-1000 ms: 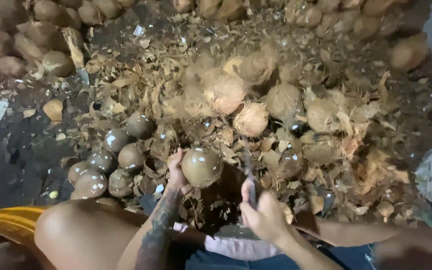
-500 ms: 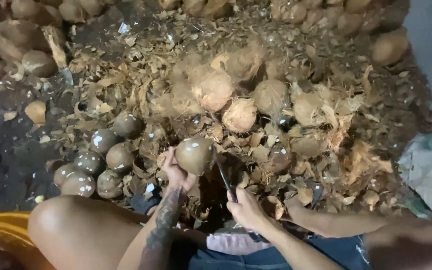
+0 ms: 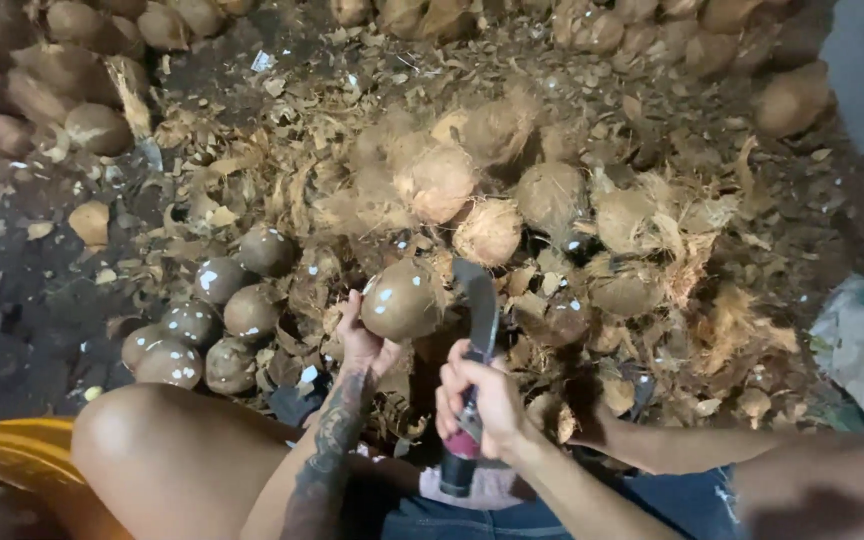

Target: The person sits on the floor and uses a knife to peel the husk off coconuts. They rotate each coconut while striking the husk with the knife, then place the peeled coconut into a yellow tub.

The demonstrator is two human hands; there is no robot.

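Two hands work above the person's lap: the right hand (image 3: 487,400) is clenched around the handle of a curved knife (image 3: 476,330), and the left hand (image 3: 364,345) cups a peeled coconut (image 3: 402,300) from below, touching the blade. Left of it lies a cluster of peeled coconuts (image 3: 214,320). Beyond, fibrous coconuts (image 3: 492,190) sit among husk scraps (image 3: 722,330).
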